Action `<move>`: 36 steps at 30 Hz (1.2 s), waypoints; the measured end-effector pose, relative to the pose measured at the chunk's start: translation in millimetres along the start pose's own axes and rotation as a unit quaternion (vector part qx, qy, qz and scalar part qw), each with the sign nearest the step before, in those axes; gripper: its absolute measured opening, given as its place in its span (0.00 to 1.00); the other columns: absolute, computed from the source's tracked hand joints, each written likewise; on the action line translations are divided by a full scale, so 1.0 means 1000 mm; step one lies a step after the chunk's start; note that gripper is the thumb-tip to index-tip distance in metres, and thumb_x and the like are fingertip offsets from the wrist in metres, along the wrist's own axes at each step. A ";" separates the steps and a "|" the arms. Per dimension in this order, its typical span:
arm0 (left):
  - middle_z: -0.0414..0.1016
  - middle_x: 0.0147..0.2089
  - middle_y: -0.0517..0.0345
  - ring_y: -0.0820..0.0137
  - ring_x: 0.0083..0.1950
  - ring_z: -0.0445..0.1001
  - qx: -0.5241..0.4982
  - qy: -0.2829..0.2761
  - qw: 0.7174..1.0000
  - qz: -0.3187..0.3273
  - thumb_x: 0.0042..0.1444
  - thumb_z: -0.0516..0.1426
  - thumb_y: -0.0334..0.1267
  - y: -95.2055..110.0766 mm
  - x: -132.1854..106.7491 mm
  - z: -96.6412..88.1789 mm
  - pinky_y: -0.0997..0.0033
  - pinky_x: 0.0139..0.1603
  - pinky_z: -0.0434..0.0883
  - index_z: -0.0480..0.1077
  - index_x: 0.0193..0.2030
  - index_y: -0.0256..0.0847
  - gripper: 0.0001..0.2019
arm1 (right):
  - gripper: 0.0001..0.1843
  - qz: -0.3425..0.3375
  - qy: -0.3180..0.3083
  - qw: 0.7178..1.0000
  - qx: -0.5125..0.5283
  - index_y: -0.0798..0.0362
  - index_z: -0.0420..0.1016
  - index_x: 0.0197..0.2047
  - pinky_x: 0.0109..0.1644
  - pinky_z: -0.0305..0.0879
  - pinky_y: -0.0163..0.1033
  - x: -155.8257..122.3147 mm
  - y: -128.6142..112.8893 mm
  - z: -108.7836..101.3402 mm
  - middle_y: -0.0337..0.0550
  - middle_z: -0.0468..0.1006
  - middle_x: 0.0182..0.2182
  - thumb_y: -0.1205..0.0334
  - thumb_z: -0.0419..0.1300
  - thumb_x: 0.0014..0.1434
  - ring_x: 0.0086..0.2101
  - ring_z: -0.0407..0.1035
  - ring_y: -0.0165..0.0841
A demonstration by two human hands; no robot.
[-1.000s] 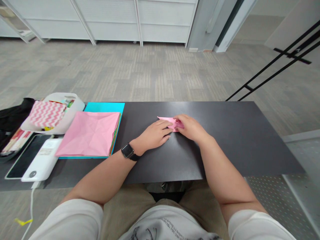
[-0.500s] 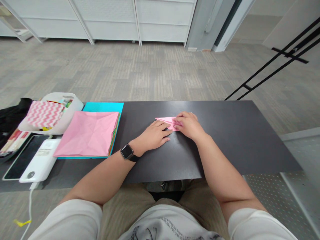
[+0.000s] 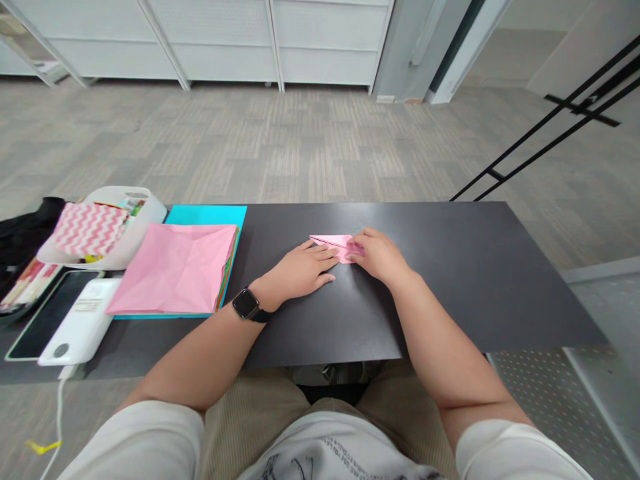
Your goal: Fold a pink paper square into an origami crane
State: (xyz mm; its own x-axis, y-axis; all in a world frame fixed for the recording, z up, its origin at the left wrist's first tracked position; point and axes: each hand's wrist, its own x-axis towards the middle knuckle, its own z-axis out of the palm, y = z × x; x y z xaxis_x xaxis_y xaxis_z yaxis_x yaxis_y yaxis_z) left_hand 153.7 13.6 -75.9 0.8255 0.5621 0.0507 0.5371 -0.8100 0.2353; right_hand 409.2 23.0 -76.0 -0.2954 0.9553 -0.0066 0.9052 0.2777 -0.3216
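A small piece of folded pink paper (image 3: pixel 334 239) lies on the dark table, with a pointed end to the left and a fold line running along it. My left hand (image 3: pixel 303 270) rests flat with fingers stretched out, its fingertips pressing the paper's lower left part. At the paper's right end, my right hand (image 3: pixel 380 257) has its fingers bent together with the paper's edge between thumb and fingers. That end is partly hidden under the fingers.
Left of my hands lies a stack of pink paper (image 3: pixel 175 270) over a cyan sheet (image 3: pixel 207 214). Further left are a white basket (image 3: pixel 143 230), a white power bank (image 3: pixel 83 320) with a cable, and a dark-screened phone (image 3: pixel 43 320). The dark table (image 3: pixel 480 280) extends right.
My left hand has slid slightly left along the paper, showing more of its middle. My right hand's fingers have curled more at the right end.
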 end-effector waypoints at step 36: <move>0.56 0.83 0.41 0.49 0.85 0.54 -0.019 -0.005 1.000 0.020 0.75 0.54 0.56 -0.007 0.001 0.012 0.43 0.84 0.52 0.65 0.78 0.45 0.31 | 0.44 0.032 -0.029 0.999 -0.030 0.39 0.69 0.76 0.77 0.49 0.71 0.000 0.030 -0.004 0.54 0.61 0.76 0.46 0.76 0.59 0.75 0.53 0.61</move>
State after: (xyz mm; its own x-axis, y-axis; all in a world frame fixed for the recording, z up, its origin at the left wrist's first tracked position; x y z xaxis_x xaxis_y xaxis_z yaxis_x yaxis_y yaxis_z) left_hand 152.9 18.3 -89.4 0.8482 0.5270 0.0520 0.4960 -0.8250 0.2709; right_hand 437.3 31.2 -82.0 -0.2514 0.9645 -0.0805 0.9394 0.2231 -0.2605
